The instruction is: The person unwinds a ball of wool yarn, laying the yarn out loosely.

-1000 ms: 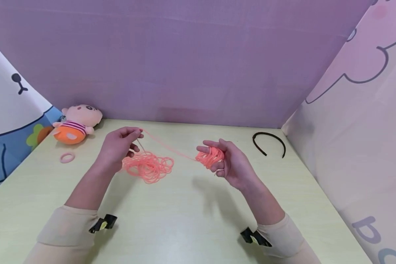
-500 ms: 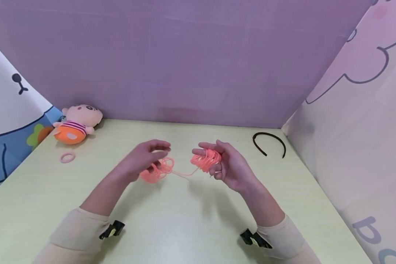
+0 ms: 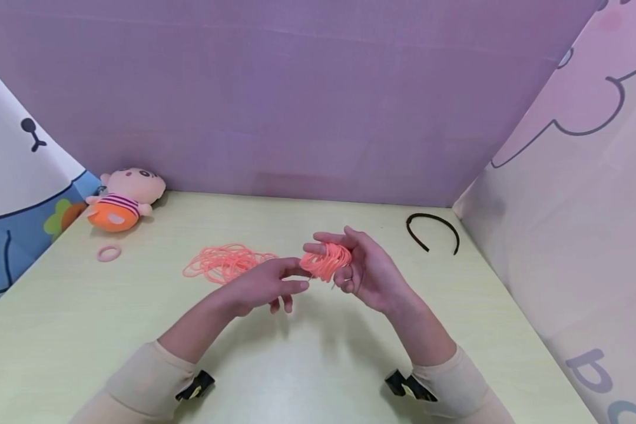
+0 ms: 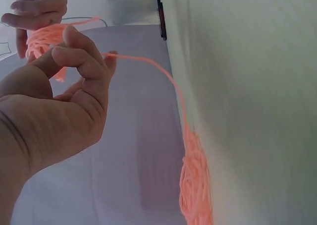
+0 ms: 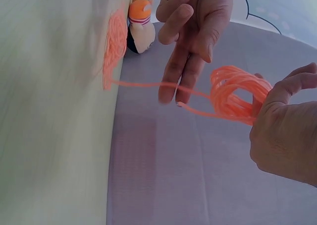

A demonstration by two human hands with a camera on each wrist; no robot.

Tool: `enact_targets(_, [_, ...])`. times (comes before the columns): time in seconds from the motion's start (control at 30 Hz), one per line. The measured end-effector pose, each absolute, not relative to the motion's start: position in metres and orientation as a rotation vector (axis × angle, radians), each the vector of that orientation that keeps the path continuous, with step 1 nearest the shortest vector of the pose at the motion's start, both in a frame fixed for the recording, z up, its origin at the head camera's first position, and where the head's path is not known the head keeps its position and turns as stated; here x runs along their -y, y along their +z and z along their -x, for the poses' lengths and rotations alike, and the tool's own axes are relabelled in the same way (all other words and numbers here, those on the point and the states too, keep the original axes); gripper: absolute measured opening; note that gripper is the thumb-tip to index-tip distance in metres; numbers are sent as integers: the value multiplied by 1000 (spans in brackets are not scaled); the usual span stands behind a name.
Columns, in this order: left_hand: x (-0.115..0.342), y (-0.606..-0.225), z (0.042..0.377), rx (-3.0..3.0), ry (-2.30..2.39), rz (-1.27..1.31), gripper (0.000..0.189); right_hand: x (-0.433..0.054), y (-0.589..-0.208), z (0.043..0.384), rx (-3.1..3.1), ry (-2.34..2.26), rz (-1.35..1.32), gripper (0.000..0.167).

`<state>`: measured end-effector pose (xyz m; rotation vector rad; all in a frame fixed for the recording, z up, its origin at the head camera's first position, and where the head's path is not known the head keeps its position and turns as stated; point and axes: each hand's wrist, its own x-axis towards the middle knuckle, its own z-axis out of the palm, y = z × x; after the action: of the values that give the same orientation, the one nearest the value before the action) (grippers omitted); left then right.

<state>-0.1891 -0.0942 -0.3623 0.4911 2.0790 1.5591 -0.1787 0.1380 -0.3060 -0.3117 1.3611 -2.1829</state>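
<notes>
A small coil of coral-orange cord [image 3: 325,261] sits in my right hand [image 3: 373,271], which holds it among the fingers above the table. My left hand [image 3: 267,285] is right beside the coil, fingers extended and thumb apart from them. In the right wrist view a strand of cord [image 5: 143,84] runs from the coil across the fingers of the left hand [image 5: 193,36] toward a loose pile of the same cord [image 5: 115,46]. A short free cord end [image 5: 181,104] sticks out of the coil. On the table, the left hand partly covers the cord pile [image 3: 222,262] in the head view.
A plush doll [image 3: 124,200] in orange and stripes sits at the back left, with a pink ring [image 3: 108,253] in front of it. A black headband [image 3: 433,215] lies at the back right. A purple backdrop [image 3: 318,106] rises behind the table [image 3: 307,377].
My left hand has let go of the strand it pinched and moved right and nearer, up to the coil. The right hand has shifted slightly left, still holding the coil.
</notes>
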Motion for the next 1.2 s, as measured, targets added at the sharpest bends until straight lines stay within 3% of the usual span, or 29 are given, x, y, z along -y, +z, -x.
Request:
enact_targets(0.23, [94,-361,189,-2162,1603,-362,17,-137,-306,178,-1359,-2163,336,56])
enact_targets(0.6, [117,-347,199,-2278,1734,-152,25,-137,-306,179,-1445,-2126,308,56])
enact_targets(1.2, [145,-324,204,-2317,1832,-89,34,-142,-311,190,-1596,-2138,226,52])
